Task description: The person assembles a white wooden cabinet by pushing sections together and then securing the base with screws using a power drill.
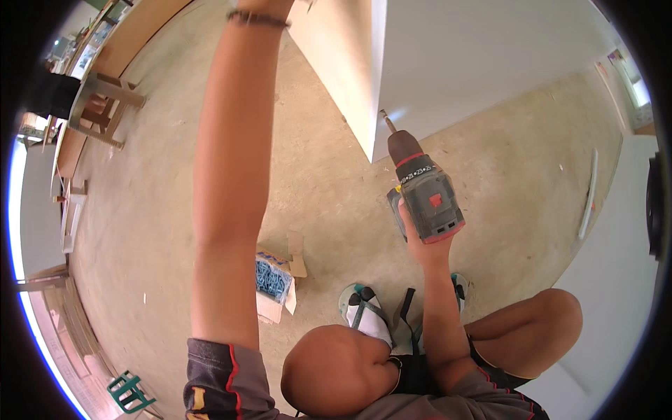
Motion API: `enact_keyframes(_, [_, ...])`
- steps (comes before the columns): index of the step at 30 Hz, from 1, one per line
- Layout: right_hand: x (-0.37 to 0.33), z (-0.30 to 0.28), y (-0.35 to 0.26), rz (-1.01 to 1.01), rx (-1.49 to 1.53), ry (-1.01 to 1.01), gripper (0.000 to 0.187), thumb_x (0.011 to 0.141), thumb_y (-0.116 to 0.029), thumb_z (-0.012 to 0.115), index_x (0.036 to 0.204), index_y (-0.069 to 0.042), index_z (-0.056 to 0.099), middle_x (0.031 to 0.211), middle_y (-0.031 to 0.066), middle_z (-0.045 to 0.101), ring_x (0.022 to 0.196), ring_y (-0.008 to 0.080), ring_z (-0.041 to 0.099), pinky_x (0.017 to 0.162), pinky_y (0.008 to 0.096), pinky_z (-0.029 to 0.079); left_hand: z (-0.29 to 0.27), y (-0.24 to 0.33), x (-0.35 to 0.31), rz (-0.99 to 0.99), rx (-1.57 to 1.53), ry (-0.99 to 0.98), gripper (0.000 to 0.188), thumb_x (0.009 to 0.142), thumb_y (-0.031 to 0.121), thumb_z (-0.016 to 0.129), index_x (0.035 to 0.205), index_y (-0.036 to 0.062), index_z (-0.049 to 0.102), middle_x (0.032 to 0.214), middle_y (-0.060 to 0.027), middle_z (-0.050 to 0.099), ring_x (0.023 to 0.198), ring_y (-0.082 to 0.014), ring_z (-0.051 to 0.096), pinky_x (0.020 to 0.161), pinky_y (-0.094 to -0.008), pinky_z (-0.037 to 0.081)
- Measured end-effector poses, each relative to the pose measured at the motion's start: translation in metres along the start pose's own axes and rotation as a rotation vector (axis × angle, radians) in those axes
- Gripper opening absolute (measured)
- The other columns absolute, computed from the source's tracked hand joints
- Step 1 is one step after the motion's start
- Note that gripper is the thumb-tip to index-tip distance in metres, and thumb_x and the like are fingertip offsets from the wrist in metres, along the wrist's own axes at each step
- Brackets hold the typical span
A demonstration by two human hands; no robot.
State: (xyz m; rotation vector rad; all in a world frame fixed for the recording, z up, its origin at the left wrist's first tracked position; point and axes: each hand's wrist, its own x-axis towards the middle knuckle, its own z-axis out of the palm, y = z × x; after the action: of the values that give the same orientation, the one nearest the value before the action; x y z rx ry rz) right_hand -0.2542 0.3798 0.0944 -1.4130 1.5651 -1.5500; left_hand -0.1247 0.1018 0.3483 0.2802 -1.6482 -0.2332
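My right hand [429,250] is wrapped round the grip of a dark cordless drill [428,198] with red trim. The drill's bit [389,122] points up and away, its tip at the face of a white panel [483,56] near the panel's upright edge. A small bright spot of light falls on the panel beside the tip. My left arm reaches far forward, and my left hand [262,5] is cut off by the top of the picture past a dark bracelet. Its fingers are out of sight, so what it touches cannot be told.
An open cardboard box [274,308] of bluish screws stands on the concrete floor [140,231], left of my feet. A second, pale panel [336,66] meets the white one at a corner. Wooden benches [105,105] line the far left, and a green stool [129,392] stands lower left.
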Motion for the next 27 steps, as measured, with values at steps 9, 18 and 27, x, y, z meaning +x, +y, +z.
enact_keyframes(9, [-0.029,-0.008,0.025,0.178,0.054,0.091,0.043,0.079,-0.009,0.075,0.117,0.001,0.058,0.110,0.0105,0.066,0.090,0.0171,0.061,0.083,0.0313,0.049,-0.181,0.153,-0.305,-1.190,0.557,-0.038,0.031,0.095,0.021,0.059,0.075,-0.0026,0.064,0.061,-0.0015,0.060,0.057,-0.0060,0.054,0.053,-0.0246,0.043])
enact_keyframes(18, [-0.056,-0.003,0.026,0.507,0.441,0.149,0.044,0.073,0.007,0.067,0.115,0.001,0.054,0.108,0.0143,0.063,0.073,0.0172,0.056,0.066,0.0308,0.049,-0.224,0.252,-0.469,-1.280,1.258,-0.281,0.019,0.085,0.027,0.068,0.090,0.0085,0.073,0.083,-0.0108,0.070,0.073,-0.0272,0.067,0.065,-0.0367,0.052])
enact_keyframes(27, [-0.054,-0.013,0.023,0.469,0.377,0.159,0.046,0.071,0.004,0.073,0.114,0.001,0.056,0.103,0.0100,0.068,0.088,0.0137,0.060,0.079,0.0301,0.050,-0.228,0.229,-0.476,-1.188,1.315,-0.225,0.021,0.083,0.029,0.071,0.082,0.0077,0.074,0.080,-0.0100,0.070,0.074,-0.0267,0.067,0.066,-0.0353,0.052])
